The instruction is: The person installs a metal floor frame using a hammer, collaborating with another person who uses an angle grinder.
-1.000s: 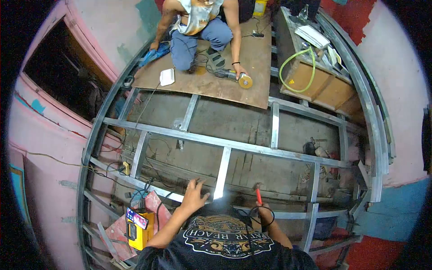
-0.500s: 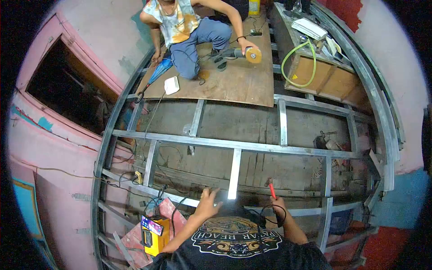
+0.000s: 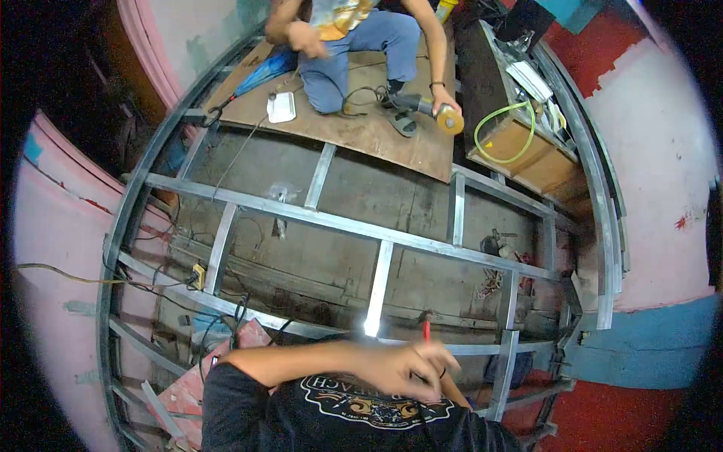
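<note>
My left hand (image 3: 399, 371) reaches across my chest, smeared by motion, its finger pose unclear. Behind it, my right hand (image 3: 450, 383) is mostly hidden and holds a red-handled tool (image 3: 427, 331), whose handle points up over the frame's near bar. A black cable hangs by that hand. Just left of the tool, a bright metal crosspiece (image 3: 380, 282) meets the near bar. Ahead, another person (image 3: 361, 49) kneels on a plywood sheet (image 3: 376, 147), one hand on an angle grinder (image 3: 418, 103) with a yellow disc.
Metal bars (image 3: 324, 218) form an open grid above a lower floor. A yellow plug socket (image 3: 197, 276) and cables lie at left. A white box (image 3: 282, 107) and a blue umbrella (image 3: 260, 74) rest on the plywood. At right stands a wooden cabinet (image 3: 538, 154) with a green hose.
My left hand has swung right across my chest, in front of my right hand. The view has tilted and shifted. The other person's free hand has risen from beside the umbrella.
</note>
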{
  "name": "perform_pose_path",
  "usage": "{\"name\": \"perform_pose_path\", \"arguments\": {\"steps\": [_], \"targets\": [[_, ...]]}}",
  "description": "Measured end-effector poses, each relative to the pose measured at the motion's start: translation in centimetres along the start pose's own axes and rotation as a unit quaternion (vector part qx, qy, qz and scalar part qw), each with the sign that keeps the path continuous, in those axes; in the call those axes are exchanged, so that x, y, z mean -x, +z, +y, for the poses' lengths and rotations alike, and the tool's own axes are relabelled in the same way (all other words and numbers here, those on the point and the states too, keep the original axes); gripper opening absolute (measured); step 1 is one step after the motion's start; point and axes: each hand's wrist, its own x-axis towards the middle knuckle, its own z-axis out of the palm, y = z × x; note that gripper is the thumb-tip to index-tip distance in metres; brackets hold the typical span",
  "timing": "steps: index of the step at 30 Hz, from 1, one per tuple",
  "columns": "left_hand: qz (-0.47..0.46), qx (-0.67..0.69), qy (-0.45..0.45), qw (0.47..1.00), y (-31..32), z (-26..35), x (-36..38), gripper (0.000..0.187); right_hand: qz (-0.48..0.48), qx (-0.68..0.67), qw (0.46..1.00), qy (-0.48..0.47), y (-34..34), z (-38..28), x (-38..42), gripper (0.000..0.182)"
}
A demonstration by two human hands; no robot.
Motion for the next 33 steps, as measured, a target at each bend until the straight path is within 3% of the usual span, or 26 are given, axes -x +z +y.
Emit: {"name": "perform_pose_path", "arguments": {"steps": [1,2,3,6,8,10,12,14,18,22,27,29,33], "targets": [[-0.079,0.005,0.071,0.994,1.2,1.7,-1.4,0.019,0.003,0.007,1.0,0.001,0.6,-0.1,0.9,0.043],[-0.098,0.069,0.097,0.988,3.2,1.9,-2.5,0.022,0.006,0.014,1.0,0.0,0.9,-0.6,2.0,0.043],[-0.134,0.082,0.066,0.985,3.1,4.3,-3.2,0.025,0.01,0.022,1.0,-0.001,1.1,-1.1,2.6,0.043],[-0.116,0.079,0.142,0.98,4.6,3.3,-3.9,0.026,0.028,0.043,0.999,-0.014,-0.3,-2.5,3.6,0.044],[-0.138,0.076,0.135,0.978,3.3,4.2,-3.1,0.029,0.04,0.05,0.998,-0.022,-1.0,-3.3,4.0,0.044],[-0.147,-0.05,0.146,0.977,1.7,3.9,-1.8,0.032,0.048,0.049,0.997,-0.028,-1.2,-2.9,4.1,0.044],[-0.173,-0.048,0.101,0.979,1.0,4.1,-1.1,0.031,0.053,0.046,0.997,-0.028,-1.0,-2.0,4.5,0.044],[-0.136,0.013,0.085,0.987,1.5,4.0,-1.1,0.03,0.056,0.049,0.997,-0.021,-1.3,-0.7,5.6,0.044],[-0.085,0.004,0.088,0.992,3.0,4.3,-1.8,0.019,0.052,0.047,0.997,-0.028,-1.0,0.0,5.5,0.044],[-0.129,-0.012,0.103,0.986,2.0,3.6,-2.6,0.023,0.053,0.049,0.997,-0.036,-2.1,0.1,5.2,0.044],[-0.183,-0.025,0.022,0.983,1.9,3.8,-4.6,0.02,0.05,0.046,0.997,-0.041,-2.5,0.8,4.6,0.045],[-0.09,-0.02,0.077,0.993,2.9,3.1,-5.7,0.017,0.047,0.049,0.997,-0.04,-2.8,1.3,4.6,0.045],[-0.102,-0.038,0.088,0.99,3.8,1.4,-7.2,0.022,0.039,0.055,0.997,-0.038,-3.5,2.2,4.7,0.045]]}}
